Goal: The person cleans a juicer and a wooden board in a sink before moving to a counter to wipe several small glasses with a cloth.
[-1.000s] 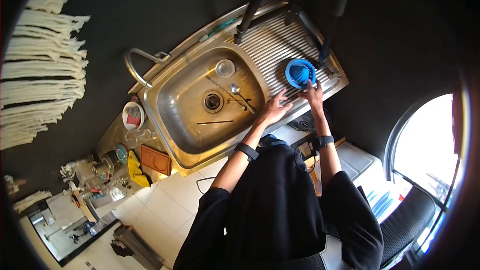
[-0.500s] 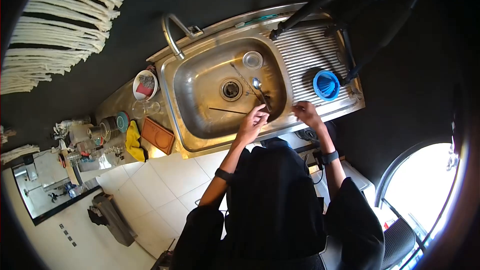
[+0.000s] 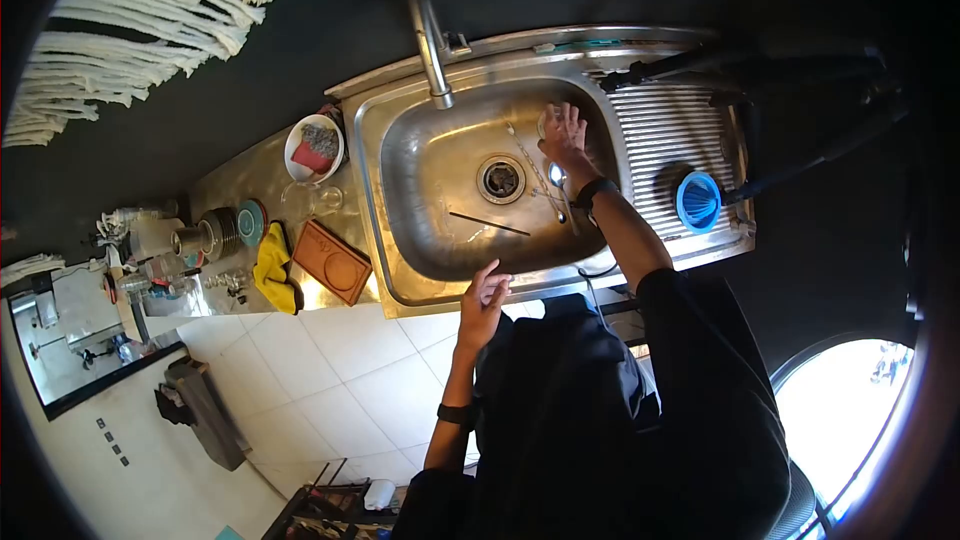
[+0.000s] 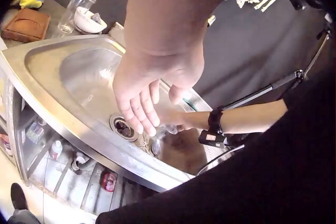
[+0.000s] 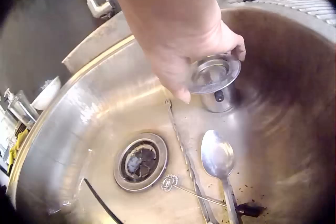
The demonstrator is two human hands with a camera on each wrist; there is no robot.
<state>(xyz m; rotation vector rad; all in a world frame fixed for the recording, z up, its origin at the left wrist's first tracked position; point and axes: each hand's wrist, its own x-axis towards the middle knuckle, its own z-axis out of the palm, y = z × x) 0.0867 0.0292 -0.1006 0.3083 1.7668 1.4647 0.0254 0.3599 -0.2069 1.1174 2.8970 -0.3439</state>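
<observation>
Sink [image 3: 425, 215], seen from above: its curved wall closes behind and to the right of the cup [image 5: 214, 78], while the floor runs leftward past the drain [image 5: 140, 162]. The cup, silvery and shiny with a wide round flange, is at the basin's far right corner; the right hand [image 3: 563, 135] grips it by the flange. The left hand [image 3: 484, 298], fingers loosely bent and holding nothing, hangs at the near edge. Spoon [image 5: 217, 155], twisted stirrer [image 5: 184, 154] and whisk [image 5: 169, 182] lie just nearer than the cup.
</observation>
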